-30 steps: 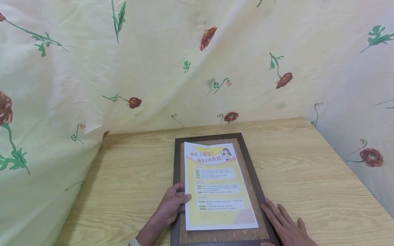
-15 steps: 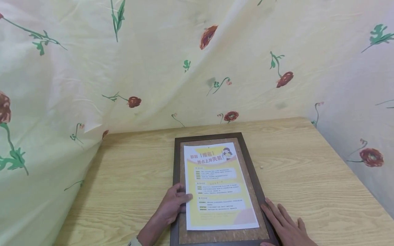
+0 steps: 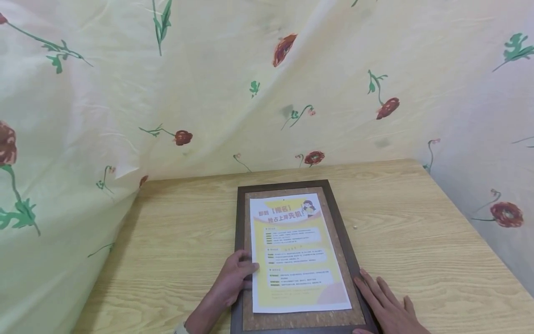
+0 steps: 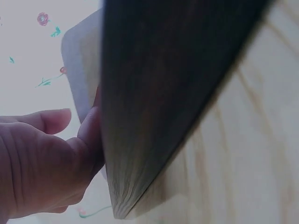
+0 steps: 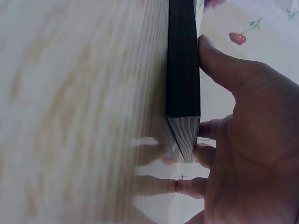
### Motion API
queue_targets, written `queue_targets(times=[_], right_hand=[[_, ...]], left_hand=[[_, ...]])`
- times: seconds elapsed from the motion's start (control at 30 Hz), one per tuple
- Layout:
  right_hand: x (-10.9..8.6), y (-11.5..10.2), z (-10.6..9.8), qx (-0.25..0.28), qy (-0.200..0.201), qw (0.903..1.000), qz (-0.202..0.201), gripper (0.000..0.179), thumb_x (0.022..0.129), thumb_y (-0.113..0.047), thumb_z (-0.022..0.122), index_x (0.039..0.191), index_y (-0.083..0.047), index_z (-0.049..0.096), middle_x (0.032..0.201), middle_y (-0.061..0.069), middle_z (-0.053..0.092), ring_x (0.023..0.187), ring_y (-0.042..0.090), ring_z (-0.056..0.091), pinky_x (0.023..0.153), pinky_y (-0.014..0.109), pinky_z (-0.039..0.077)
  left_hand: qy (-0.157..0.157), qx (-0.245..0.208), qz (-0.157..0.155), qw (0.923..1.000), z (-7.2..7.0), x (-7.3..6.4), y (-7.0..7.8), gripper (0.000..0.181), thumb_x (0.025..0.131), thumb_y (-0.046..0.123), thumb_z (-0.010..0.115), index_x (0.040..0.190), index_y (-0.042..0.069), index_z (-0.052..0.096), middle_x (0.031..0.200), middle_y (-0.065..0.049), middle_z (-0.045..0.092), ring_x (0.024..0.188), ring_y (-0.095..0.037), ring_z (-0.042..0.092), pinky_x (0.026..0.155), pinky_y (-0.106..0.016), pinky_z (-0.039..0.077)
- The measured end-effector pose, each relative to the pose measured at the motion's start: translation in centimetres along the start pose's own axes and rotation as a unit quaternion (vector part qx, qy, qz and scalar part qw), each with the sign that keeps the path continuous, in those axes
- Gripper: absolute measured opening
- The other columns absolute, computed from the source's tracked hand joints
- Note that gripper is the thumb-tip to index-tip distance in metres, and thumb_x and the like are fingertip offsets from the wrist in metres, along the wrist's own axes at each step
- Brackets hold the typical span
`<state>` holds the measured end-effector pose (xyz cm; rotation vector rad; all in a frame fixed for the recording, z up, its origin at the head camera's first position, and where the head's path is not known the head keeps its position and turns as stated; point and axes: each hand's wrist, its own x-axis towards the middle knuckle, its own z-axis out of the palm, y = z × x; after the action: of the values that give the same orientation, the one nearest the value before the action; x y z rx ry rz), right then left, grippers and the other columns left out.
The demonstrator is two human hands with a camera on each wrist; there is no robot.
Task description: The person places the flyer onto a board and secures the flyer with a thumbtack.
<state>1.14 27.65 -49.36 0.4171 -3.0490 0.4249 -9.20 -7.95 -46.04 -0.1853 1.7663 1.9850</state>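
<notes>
A printed yellow-and-white poster (image 3: pixel 300 264) lies face up on a cork board (image 3: pixel 304 320) with a dark brown frame (image 3: pixel 340 232). My left hand (image 3: pixel 231 279) pinches the poster's left edge. Its thumb is on top and its fingers curl beneath, over the frame's left side. In the left wrist view the dark frame (image 4: pixel 159 84) hides part of those fingers. My right hand (image 3: pixel 390 306) rests at the frame's lower right corner with fingers extended along the outer side. Its thumb (image 5: pixel 212 56) touches the frame's face in the right wrist view. A small dark dot shows near the poster's top edge.
The board lies on a light wood-grain table (image 3: pixel 175 232). To its right is a tiny shiny object (image 3: pixel 355 227). A pale floral cloth (image 3: pixel 217 83) hangs behind the table and down both sides.
The poster's upper left corner, raised and bent a second ago, has come down, and its top edge now lies straighter. Both hands have stayed nearly in place.
</notes>
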Motion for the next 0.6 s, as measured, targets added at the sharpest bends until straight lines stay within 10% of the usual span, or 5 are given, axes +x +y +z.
queue_targets(times=[0.6], right_hand=[[0.0,0.1,0.3,0.002,-0.001,1.0000,0.004,0.100,0.075,-0.069,0.070,0.155,-0.031,0.024,0.162,-0.020,0.004,0.127,0.050,0.041,0.074,0.089,0.025]], left_hand=[[0.049,0.060,0.047,0.9959,-1.6,-1.8,0.0,0.058,0.095,0.008,0.058,0.142,-0.012,0.032,0.118,-0.025,0.063,0.099,-0.029,0.066,0.082,-0.038,0.058]])
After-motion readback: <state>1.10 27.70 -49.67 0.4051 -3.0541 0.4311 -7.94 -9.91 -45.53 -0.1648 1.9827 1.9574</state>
